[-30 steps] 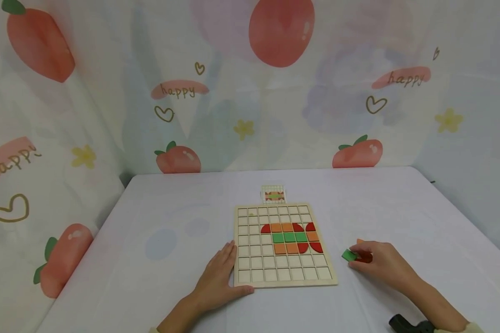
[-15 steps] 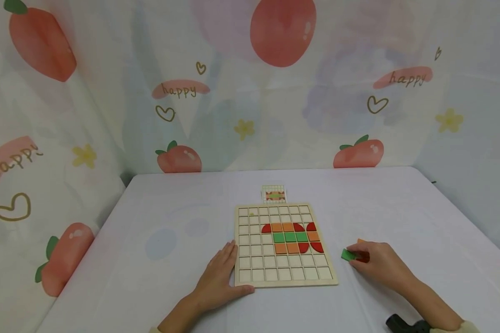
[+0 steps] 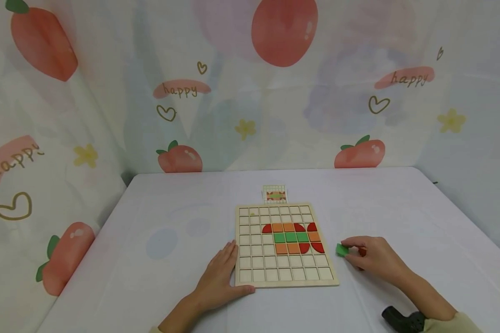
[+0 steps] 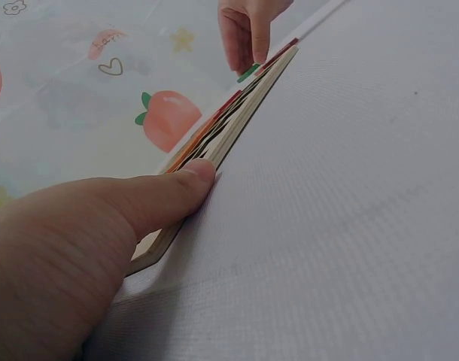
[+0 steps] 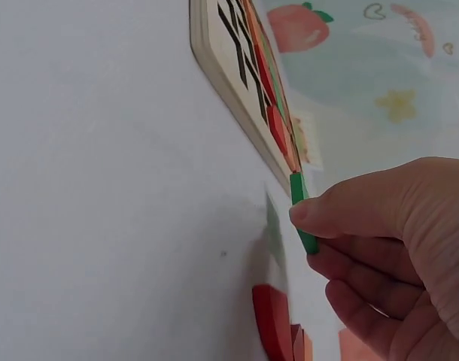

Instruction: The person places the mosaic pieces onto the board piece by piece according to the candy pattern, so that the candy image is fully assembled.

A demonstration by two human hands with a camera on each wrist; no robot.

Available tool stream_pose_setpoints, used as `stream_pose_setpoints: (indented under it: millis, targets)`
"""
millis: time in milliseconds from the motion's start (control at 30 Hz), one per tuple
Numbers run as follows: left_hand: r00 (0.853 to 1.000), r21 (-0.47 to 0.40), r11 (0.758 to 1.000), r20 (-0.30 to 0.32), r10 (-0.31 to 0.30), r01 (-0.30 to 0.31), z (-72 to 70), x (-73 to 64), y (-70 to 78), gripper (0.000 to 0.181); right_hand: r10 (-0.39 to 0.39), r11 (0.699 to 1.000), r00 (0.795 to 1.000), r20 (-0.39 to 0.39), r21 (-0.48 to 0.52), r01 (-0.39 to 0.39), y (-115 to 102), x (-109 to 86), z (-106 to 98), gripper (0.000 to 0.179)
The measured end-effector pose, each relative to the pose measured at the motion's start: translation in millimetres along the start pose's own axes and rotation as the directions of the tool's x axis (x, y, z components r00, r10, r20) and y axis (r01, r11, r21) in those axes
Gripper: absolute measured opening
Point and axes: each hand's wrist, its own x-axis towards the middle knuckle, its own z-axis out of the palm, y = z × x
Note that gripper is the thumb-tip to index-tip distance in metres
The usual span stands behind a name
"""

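You face small screened-off tabletop play corner, indoor by look; home, classroom or studio, you cannot tell. Before you: desk (image 3: 379, 199) with white fabric-covered top, weave plain in left wrist view. Printed cloth backdrop (image 3: 283, 97) rises behind, cloth side wall (image 3: 66, 120) at your left. Childlike prints: red fruit (image 3: 284, 32), yellow flowers (image 3: 451, 121), gold hearts (image 3: 14, 207), "happy" lettering (image 3: 409, 78). Wooden grid board (image 3: 286, 275) and pattern card (image 3: 275, 194) suggest play.
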Motion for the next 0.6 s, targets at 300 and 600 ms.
stream_pose_setpoints:
  millis: [300,600]
  targets:
    - [1.000,0.001,1.000,0.002,0.003,-0.003,0.6,-0.1,-0.8,0.107,-0.098,0.993,0.995,0.033,0.062,0.095,-17.3,15.1,3.9,0.026]
    - [1.000,-0.002,1.000,0.011,-0.012,0.012,1.0,0.6,-2.0,0.109,-0.181,0.981,0.983,0.033,0.076,0.179,-31.2,29.1,12.4,0.027]
